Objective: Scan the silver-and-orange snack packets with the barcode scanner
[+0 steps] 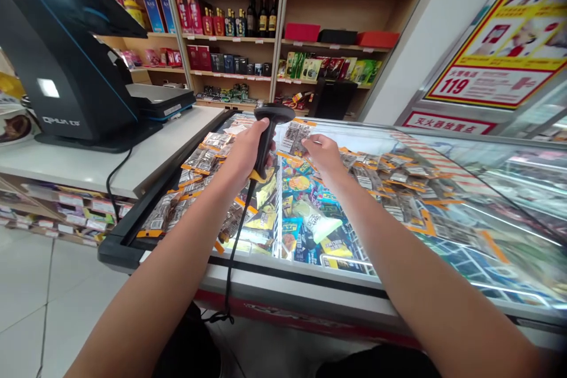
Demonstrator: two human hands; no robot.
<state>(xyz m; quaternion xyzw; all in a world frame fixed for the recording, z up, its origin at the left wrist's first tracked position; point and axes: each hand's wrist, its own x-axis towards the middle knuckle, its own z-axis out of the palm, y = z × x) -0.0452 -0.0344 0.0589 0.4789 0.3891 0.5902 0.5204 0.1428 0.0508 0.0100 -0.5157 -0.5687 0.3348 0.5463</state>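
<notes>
A: Please, what is in the left hand (pixel 247 150)?

B: It is grasping a black scanner (pixel 264 144), with the fingers closed around the handle and the thumb near the top. The scanner is above the glass top of the freezer (pixel 310 284), toward its far side.

A: And which way does the scanner point?

B: The long axis of its handle stands rather steep, leaning a little. The wide head is at the upper end and reaches to the right, toward the packet (pixel 292 137). The lower end has a yellow trim, and from there a black cord (pixel 239 236) hangs down toward the person.

A: Where is this packet, and who holds it?

B: It is just beside the scanner, below the head. The right hand (pixel 326 155) pinches its right edge. One orange end is toward the shelves (pixel 234 39), the other toward the person. I cannot tell if it touches the glass.

A: What lies around?

B: More packets (pixel 201 159) lie at the left, and a heap of packets (pixel 398 180) at the right. Colourful bags (pixel 316 218) are seen under the glass.
</notes>
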